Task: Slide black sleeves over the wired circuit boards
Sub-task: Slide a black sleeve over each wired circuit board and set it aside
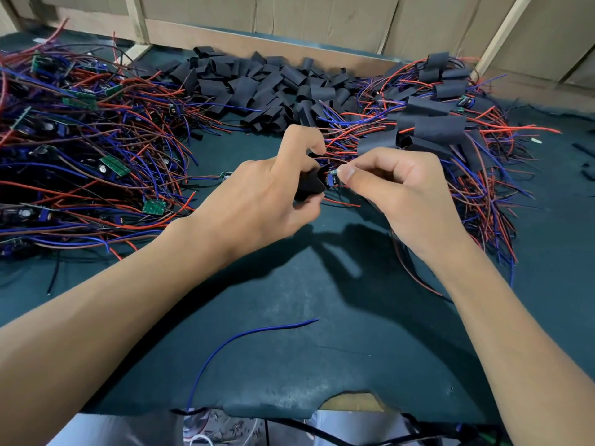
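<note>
My left hand (273,194) pinches a black sleeve (310,185) between thumb and fingers, its open mouth facing right. My right hand (396,188) pinches a small wired circuit board (333,180), whose blue-capped end sits at the sleeve's mouth. Red and blue wires trail from the board under my right hand. Both hands hover just above the dark green mat (289,317) at mid-table.
A tangle of bare wired boards (80,149) covers the left. Loose black sleeves (257,88) are heaped at the back centre. Sleeved boards with wires (444,130) pile up on the right. A loose blue wire (244,336) lies near the front edge. Cardboard walls stand behind.
</note>
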